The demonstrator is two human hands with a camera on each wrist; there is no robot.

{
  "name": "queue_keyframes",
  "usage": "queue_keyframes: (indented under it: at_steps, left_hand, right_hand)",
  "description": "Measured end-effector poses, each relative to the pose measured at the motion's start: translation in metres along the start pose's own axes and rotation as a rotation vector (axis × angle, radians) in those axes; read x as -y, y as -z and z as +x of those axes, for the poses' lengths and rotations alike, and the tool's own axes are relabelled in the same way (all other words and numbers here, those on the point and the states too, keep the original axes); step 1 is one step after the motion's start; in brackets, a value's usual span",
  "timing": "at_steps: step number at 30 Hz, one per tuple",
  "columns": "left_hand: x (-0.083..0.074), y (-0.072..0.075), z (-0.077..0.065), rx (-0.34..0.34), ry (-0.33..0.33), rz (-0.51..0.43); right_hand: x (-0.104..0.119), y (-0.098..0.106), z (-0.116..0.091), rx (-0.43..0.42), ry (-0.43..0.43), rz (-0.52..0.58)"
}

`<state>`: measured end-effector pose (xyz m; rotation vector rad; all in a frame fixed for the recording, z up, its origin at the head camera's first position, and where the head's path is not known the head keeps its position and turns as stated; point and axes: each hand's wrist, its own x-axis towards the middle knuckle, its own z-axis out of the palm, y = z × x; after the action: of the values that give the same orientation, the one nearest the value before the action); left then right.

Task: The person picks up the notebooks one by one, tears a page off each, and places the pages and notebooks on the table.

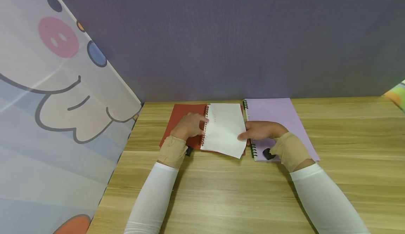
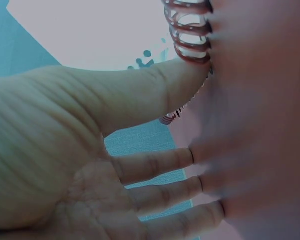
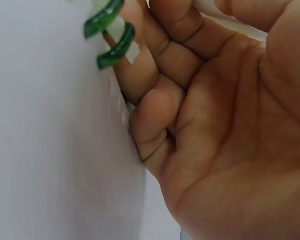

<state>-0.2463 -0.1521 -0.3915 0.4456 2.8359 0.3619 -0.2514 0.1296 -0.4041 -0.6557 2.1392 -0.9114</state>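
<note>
An open spiral notebook lies on the table, its red cover [image 1: 181, 116] to the left and a white sheet [image 1: 224, 130] to the right of the red coil [image 1: 203, 141]. The sheet sits slightly askew, its lower right corner reaching past the notebook's edge. My left hand [image 1: 190, 125] rests on the red cover; in the left wrist view its fingertips touch the cover and the thumb lies against the coil [image 2: 189, 30]. With thumb above and fingers beneath, my right hand [image 1: 261, 131] pinches the sheet's right edge. Its curled fingers [image 3: 154, 117] are beside a green coil [image 3: 115, 47].
A light purple notebook [image 1: 284, 118] with a green coil lies right of the red one, partly under my right hand. Behind both stands a dark grey panel [image 1: 221, 51]. A cartoon-printed sheet [image 1: 79, 167] borders the wooden table [image 1: 221, 192] on the left.
</note>
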Motion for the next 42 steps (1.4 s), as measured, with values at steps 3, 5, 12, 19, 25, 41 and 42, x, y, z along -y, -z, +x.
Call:
queue_keyframes:
  at_steps: [3,5,12,19,25,41,42]
  left_hand:
    - [0.0000,-0.0003,-0.0002,0.004,0.004,0.006]
    - [0.0000,-0.0003,-0.0005,0.002,0.005,0.005]
    - [0.0000,-0.0002,-0.0005,-0.007,0.006,-0.024]
    - [-0.0006,0.0008,-0.0011,-0.003,0.009,-0.015]
    - [-0.0014,0.0008,-0.0014,0.005,0.011,-0.009]
    - [-0.0010,0.0007,-0.0003,-0.012,-0.004,0.013]
    - [-0.0009,0.0005,-0.0002,-0.012,-0.005,0.015]
  right_hand:
    - [-0.0016,0.0003,0.0009,0.003,0.003,0.000]
    - [-0.0024,0.0009,0.0010,-0.001,-0.003,-0.006]
    - [-0.0016,0.0032,0.0000,-0.005,-0.003,-0.030]
    - [-0.0024,0.0031,0.0005,0.000,0.014,-0.027]
    - [-0.0036,0.0024,0.0005,0.007,0.022,-0.011]
    - [-0.0074,0.0039,-0.0012,0.016,0.068,0.019]
    - [-0.0078,0.0042,-0.0015,0.015,0.067,0.022]
